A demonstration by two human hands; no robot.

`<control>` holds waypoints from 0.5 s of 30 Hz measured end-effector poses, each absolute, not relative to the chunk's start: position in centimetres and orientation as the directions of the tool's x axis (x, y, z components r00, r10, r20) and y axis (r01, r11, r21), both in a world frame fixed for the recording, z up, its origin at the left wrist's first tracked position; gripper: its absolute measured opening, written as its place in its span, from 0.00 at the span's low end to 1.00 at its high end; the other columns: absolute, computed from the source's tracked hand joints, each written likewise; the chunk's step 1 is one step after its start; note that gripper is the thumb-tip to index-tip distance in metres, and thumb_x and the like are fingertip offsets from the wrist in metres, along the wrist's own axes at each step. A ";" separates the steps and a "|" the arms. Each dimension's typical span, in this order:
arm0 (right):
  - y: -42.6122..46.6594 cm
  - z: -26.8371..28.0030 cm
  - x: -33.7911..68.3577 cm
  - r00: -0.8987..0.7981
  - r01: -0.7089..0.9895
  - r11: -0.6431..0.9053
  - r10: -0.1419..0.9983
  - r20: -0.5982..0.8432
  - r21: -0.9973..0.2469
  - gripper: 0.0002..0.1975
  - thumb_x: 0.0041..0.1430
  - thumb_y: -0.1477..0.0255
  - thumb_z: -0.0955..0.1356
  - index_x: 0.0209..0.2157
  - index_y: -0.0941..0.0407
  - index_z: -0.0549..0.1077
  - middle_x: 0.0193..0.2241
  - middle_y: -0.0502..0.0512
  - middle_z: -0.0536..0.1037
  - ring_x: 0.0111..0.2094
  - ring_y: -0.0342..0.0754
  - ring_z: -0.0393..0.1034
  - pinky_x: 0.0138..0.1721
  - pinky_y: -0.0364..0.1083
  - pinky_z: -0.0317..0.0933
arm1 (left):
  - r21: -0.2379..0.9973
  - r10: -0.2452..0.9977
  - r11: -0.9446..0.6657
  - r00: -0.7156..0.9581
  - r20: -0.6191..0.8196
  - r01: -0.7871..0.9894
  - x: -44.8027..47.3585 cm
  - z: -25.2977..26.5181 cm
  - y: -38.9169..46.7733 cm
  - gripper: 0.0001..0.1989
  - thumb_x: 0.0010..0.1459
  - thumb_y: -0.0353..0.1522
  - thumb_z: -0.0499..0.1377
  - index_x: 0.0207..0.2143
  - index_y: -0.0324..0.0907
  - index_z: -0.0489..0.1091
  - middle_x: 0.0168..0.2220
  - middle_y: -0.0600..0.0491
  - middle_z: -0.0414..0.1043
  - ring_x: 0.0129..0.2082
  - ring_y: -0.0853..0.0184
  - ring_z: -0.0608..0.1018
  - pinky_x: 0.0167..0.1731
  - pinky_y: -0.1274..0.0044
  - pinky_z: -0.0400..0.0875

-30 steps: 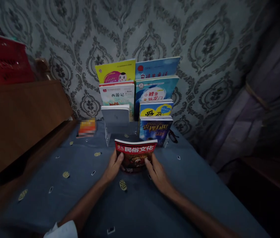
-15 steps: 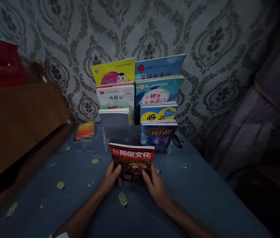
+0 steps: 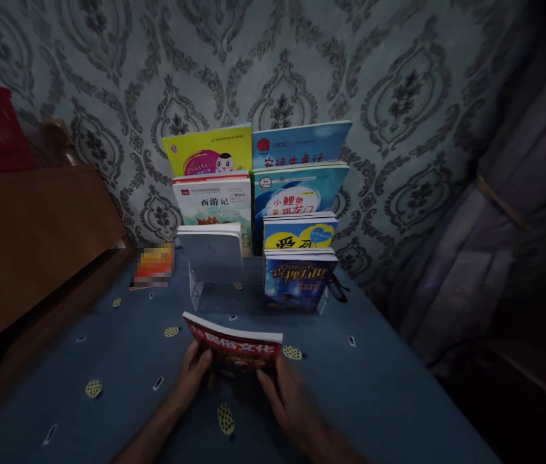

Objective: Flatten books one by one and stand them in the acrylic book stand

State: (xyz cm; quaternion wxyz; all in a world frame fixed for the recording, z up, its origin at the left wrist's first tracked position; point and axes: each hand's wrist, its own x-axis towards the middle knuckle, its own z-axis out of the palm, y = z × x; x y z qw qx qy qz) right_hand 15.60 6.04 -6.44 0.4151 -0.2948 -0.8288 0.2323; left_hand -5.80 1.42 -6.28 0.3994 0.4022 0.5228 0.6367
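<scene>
A book with a red and dark cover [image 3: 234, 348] is held between my two hands, low in front of a clear tiered book stand [image 3: 196, 293]. My left hand [image 3: 196, 368] grips its left edge, thumb on the front cover. On the opposite edge, my right hand [image 3: 280, 390] is closed with its thumb across the cover. The book tilts so that its white top page edge shows. In the stand, a grey-backed book [image 3: 210, 254] is at the front left and a dark blue book [image 3: 298, 283] at the front right.
Behind them stand a yellow book [image 3: 208, 145], a white book [image 3: 215, 206] and several blue ones. Dark glasses [image 3: 338, 290] lie right of the stand. A blurred orange item [image 3: 152, 265] is at left, near a wooden cabinet [image 3: 36, 238]. A curtain [image 3: 490, 225] hangs at right.
Both hands have brought the red book closer to me, away from the stand, and its top edge has tipped so less of the cover shows. The camera view has shifted slightly.
</scene>
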 end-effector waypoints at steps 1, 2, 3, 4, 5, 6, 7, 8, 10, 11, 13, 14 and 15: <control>6.0 -6.6 15.6 -0.481 0.303 0.719 0.682 0.551 -0.625 0.21 0.71 0.65 0.59 0.62 0.52 0.63 0.51 0.59 0.79 0.51 0.54 0.76 0.52 0.52 0.73 | 0.988 0.931 -0.130 -0.355 0.090 -0.089 -5.8 -6.1 1.4 0.37 0.42 0.61 0.65 0.39 0.39 0.69 0.24 0.58 0.68 0.13 0.77 0.64 0.10 0.84 0.59; 6.0 -6.8 15.6 -0.476 0.313 0.719 0.684 0.553 -0.620 0.21 0.71 0.65 0.58 0.62 0.52 0.62 0.52 0.59 0.78 0.53 0.54 0.75 0.52 0.52 0.73 | 0.988 0.934 -0.126 -0.345 0.089 -0.086 -5.8 -6.0 1.4 0.36 0.42 0.62 0.64 0.38 0.39 0.68 0.24 0.58 0.68 0.13 0.77 0.64 0.10 0.84 0.59; 6.0 -7.0 15.6 -0.467 0.324 0.719 0.687 0.557 -0.615 0.22 0.71 0.64 0.58 0.63 0.52 0.61 0.54 0.59 0.77 0.54 0.54 0.74 0.53 0.52 0.72 | 0.989 0.937 -0.126 -0.337 0.092 -0.079 -5.8 -6.0 1.4 0.35 0.44 0.62 0.64 0.37 0.40 0.68 0.23 0.58 0.68 0.13 0.77 0.64 0.10 0.84 0.59; 6.0 -7.2 15.6 -0.455 0.335 0.715 0.693 0.559 -0.613 0.22 0.71 0.63 0.58 0.64 0.52 0.61 0.55 0.59 0.77 0.55 0.55 0.73 0.53 0.53 0.72 | 0.989 0.940 -0.126 -0.327 0.097 -0.070 -5.8 -6.0 1.4 0.34 0.45 0.61 0.63 0.35 0.40 0.67 0.22 0.59 0.67 0.13 0.77 0.64 0.10 0.84 0.60; 6.0 -7.4 15.6 -0.446 0.345 0.710 0.700 0.559 -0.614 0.23 0.71 0.62 0.58 0.64 0.51 0.61 0.55 0.59 0.76 0.56 0.55 0.72 0.53 0.53 0.72 | 0.990 0.943 -0.127 -0.317 0.101 -0.062 -5.9 -6.0 1.4 0.33 0.47 0.61 0.62 0.35 0.40 0.67 0.21 0.59 0.66 0.13 0.76 0.64 0.10 0.83 0.60; 6.0 -7.5 15.6 -0.439 0.351 0.707 0.704 0.559 -0.614 0.23 0.71 0.61 0.58 0.64 0.51 0.61 0.55 0.59 0.76 0.56 0.55 0.72 0.53 0.53 0.72 | 0.990 0.945 -0.127 -0.309 0.104 -0.056 -5.9 -6.2 1.5 0.32 0.48 0.60 0.62 0.35 0.40 0.67 0.21 0.59 0.65 0.13 0.76 0.64 0.11 0.83 0.61; 6.0 -7.6 15.7 -0.436 0.351 0.707 0.704 0.561 -0.614 0.23 0.71 0.61 0.59 0.64 0.51 0.61 0.55 0.59 0.77 0.56 0.55 0.73 0.53 0.53 0.72 | 0.990 0.946 -0.129 -0.307 0.107 -0.055 -6.0 -6.3 1.5 0.32 0.50 0.60 0.61 0.35 0.40 0.67 0.21 0.60 0.65 0.13 0.76 0.64 0.11 0.82 0.61; 5.9 -7.6 15.7 -0.435 0.347 0.707 0.703 0.562 -0.616 0.23 0.71 0.62 0.59 0.64 0.50 0.61 0.55 0.59 0.77 0.55 0.55 0.73 0.53 0.54 0.72 | 0.990 0.944 -0.133 -0.310 0.109 -0.057 -6.1 -6.4 1.6 0.31 0.50 0.60 0.61 0.36 0.40 0.67 0.21 0.59 0.66 0.13 0.75 0.65 0.11 0.82 0.62; 5.9 -7.5 15.8 -0.435 0.337 0.703 0.706 0.558 -0.626 0.23 0.71 0.63 0.58 0.64 0.50 0.62 0.55 0.58 0.77 0.55 0.55 0.73 0.54 0.54 0.72 | 0.988 0.939 -0.140 -0.325 0.114 -0.060 -6.2 -6.6 1.7 0.32 0.50 0.60 0.61 0.39 0.40 0.68 0.22 0.60 0.67 0.13 0.75 0.65 0.11 0.82 0.62; 5.8 -7.3 15.8 -0.433 0.335 0.696 0.712 0.552 -0.635 0.23 0.72 0.63 0.58 0.64 0.50 0.62 0.55 0.58 0.77 0.56 0.54 0.73 0.54 0.54 0.72 | 0.988 0.935 -0.148 -0.335 0.121 -0.055 -6.2 -6.5 1.7 0.32 0.50 0.60 0.61 0.39 0.40 0.68 0.22 0.60 0.67 0.13 0.75 0.65 0.11 0.82 0.62; 5.8 -6.8 15.8 -0.429 0.331 0.677 0.728 0.534 -0.657 0.23 0.72 0.63 0.58 0.64 0.50 0.62 0.56 0.58 0.76 0.57 0.53 0.71 0.56 0.53 0.71 | 0.986 0.926 -0.165 -0.348 0.146 -0.023 -6.2 -6.2 1.7 0.32 0.50 0.60 0.61 0.39 0.41 0.68 0.21 0.61 0.65 0.13 0.75 0.65 0.12 0.81 0.63; 5.7 -6.6 15.8 -0.427 0.324 0.672 0.732 0.531 -0.666 0.22 0.72 0.63 0.58 0.64 0.51 0.61 0.56 0.58 0.76 0.57 0.53 0.71 0.56 0.53 0.70 | 0.985 0.921 -0.173 -0.355 0.161 -0.001 -6.2 -6.0 1.7 0.32 0.50 0.60 0.60 0.39 0.41 0.68 0.20 0.61 0.65 0.13 0.75 0.66 0.13 0.81 0.64; 5.7 -6.4 15.7 -0.427 0.310 0.671 0.731 0.532 -0.674 0.22 0.72 0.63 0.57 0.63 0.51 0.62 0.56 0.58 0.76 0.57 0.53 0.72 0.56 0.53 0.70 | 0.983 0.914 -0.183 -0.365 0.177 0.020 -6.1 -5.7 1.6 0.31 0.51 0.59 0.60 0.38 0.41 0.68 0.20 0.62 0.64 0.13 0.74 0.66 0.14 0.81 0.65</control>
